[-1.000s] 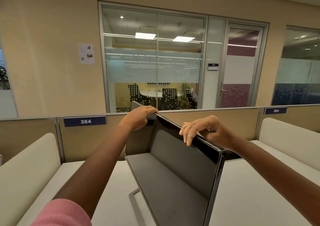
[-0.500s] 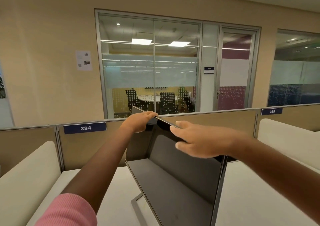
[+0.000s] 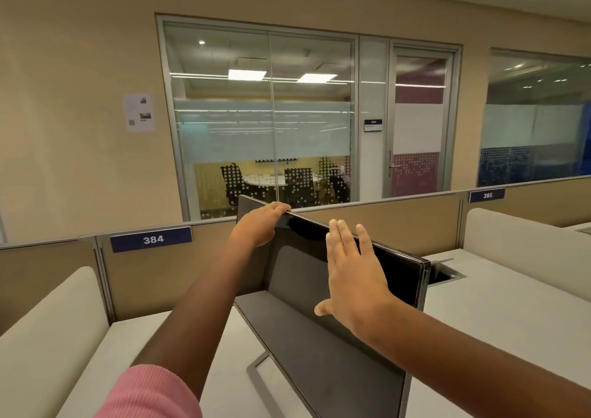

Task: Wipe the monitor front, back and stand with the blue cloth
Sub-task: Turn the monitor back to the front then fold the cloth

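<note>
A black monitor (image 3: 323, 337) stands angled on the white desk, its dark screen facing me and its top edge running from upper left to right. My left hand (image 3: 259, 225) grips the top edge near the far left corner. Flat and open, my right hand (image 3: 350, 277) hovers in front of the screen's upper part with fingers spread and nothing in it. The silver frame of the stand (image 3: 256, 373) shows below the screen on the desk. No blue cloth is in view.
Beige partitions (image 3: 399, 225) labelled 384 and 385 back the white desk (image 3: 499, 331). Cream side dividers (image 3: 51, 331) flank the desk at left and right. An open cable hatch (image 3: 443, 273) sits just right of the monitor. Glass-walled meeting rooms lie beyond.
My right hand has let go of the monitor's top edge and opened flat in front of the screen. My left hand keeps its grip on the top edge.
</note>
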Available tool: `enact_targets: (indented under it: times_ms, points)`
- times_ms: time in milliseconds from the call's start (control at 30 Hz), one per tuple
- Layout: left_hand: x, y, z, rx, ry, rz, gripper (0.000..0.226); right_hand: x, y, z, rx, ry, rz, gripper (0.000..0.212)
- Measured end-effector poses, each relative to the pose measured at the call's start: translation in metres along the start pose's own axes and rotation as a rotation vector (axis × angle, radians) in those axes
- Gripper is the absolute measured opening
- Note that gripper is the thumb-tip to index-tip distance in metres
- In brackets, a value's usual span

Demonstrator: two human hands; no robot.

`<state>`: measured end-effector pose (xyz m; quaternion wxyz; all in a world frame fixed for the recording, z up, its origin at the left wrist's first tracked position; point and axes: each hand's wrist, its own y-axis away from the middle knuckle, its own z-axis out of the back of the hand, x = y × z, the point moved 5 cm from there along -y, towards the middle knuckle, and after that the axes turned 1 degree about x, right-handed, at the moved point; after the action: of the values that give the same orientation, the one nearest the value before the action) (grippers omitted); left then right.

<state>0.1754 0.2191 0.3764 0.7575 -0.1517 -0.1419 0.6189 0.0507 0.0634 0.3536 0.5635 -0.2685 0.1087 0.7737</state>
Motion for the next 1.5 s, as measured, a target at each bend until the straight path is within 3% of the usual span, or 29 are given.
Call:
enact_targets:
  times_ms: [333, 433, 567, 800, 900, 1000, 1200, 1333, 1500]
  points:
    - [-0.008, 0.014, 0.009, -0.078, -0.020, 0.014, 0.060, -0.025, 0.004, -0.013, -0.171, -0.136, 0.119, 0.097]
    - [-0.012, 0.018, 0.010, -0.139, -0.080, 0.021, 0.053, -0.032, 0.001, -0.017, -0.355, -0.236, 0.122, 0.096]
    - [-0.016, 0.022, 0.010, -0.202, -0.168, 0.046, 0.042, -0.038, -0.018, -0.041, -0.332, -0.340, 0.110, 0.094]
    - [-0.026, 0.031, 0.014, -0.229, -0.246, 0.092, 0.031, -0.060, -0.025, -0.050, -0.361, -0.220, 0.063, 0.092]
    - [-0.029, 0.036, 0.015, -0.244, -0.272, 0.101, 0.031, -0.071, -0.026, -0.054, -0.344, -0.222, 0.167, 0.105]
    - [-0.029, 0.040, 0.016, -0.240, -0.256, 0.084, 0.038, -0.076, -0.024, -0.053, -0.304, -0.280, 0.214, 0.104]
    - [-0.015, 0.042, 0.022, -0.144, -0.157, 0.034, 0.052, -0.073, -0.022, -0.061, -0.477, -0.356, 0.034, 0.096]
    - [0.014, 0.046, 0.020, -0.060, -0.161, 0.113, 0.056, -0.069, -0.019, -0.071, -0.580, -0.438, -0.147, 0.081]
    - [0.037, 0.052, 0.024, -0.050, -0.159, 0.155, 0.055, -0.068, -0.022, -0.073, -0.694, -0.451, -0.204, 0.082]
